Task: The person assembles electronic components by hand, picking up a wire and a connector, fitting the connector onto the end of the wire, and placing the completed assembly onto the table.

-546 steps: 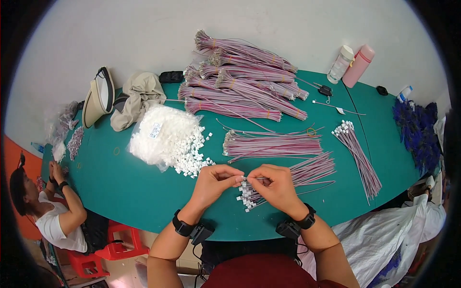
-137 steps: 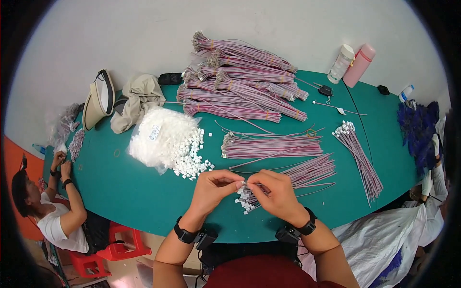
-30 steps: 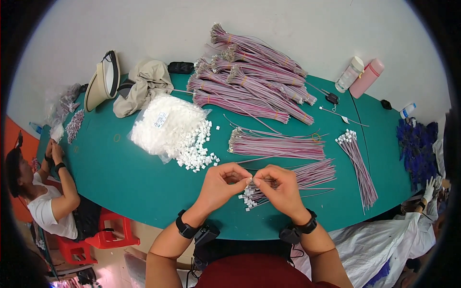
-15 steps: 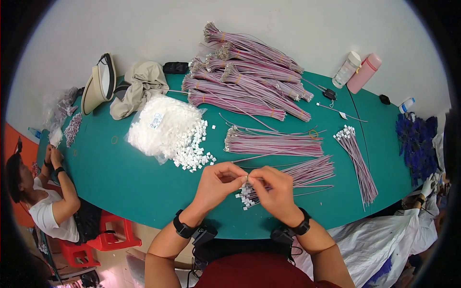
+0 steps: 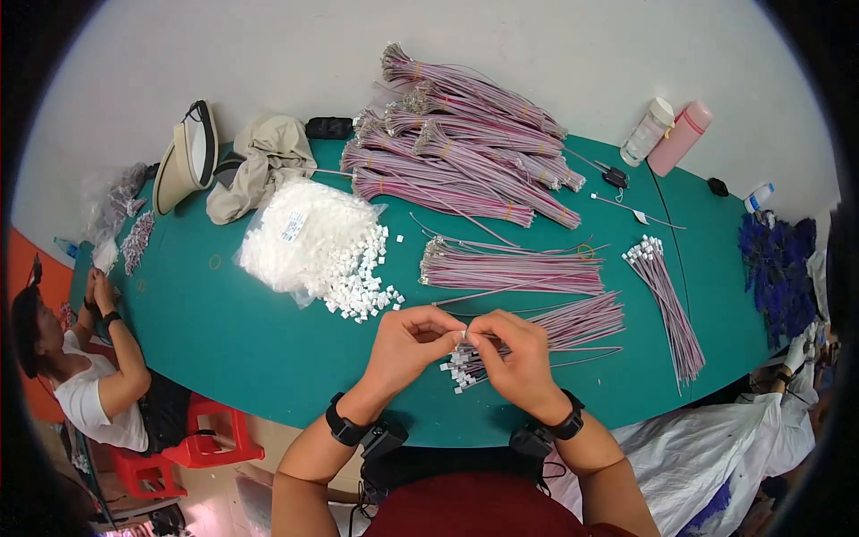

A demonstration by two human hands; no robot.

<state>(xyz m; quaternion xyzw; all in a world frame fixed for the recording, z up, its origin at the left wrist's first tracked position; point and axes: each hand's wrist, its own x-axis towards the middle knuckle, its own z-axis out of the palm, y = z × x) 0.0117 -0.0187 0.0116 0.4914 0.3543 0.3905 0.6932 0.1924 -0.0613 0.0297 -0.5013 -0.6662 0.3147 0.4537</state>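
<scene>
My left hand (image 5: pixel 403 349) is closed in a pinch on a small white connector housing (image 5: pixel 463 336). Fingertip to fingertip with it, my right hand (image 5: pixel 517 358) pinches a thin wire whose end lies at the housing; the fingers hide most of the joint. Beneath and beyond both hands spreads a loose row of pink and grey wires (image 5: pixel 586 320), with white housings (image 5: pixel 461 369) on their near left ends. Left of my hands, loose white housings (image 5: pixel 358 286) spill from a clear plastic bag (image 5: pixel 300 231). A tidy wire bundle (image 5: pixel 514 268) lies just beyond my hands.
Banded wire bundles (image 5: pixel 465 152) are heaped at the back. A smaller bundle with white ends (image 5: pixel 667 313) lies to the right. Two bottles (image 5: pixel 680 137), keys (image 5: pixel 615 176), a visor (image 5: pixel 186 161) and beige cloth (image 5: pixel 264 166) stand farther off. A co-worker (image 5: pixel 98 376) sits at left.
My hands stay almost in place, fingertips still together at the housing. The whole view has shifted very slightly; nothing else visibly differs.
</scene>
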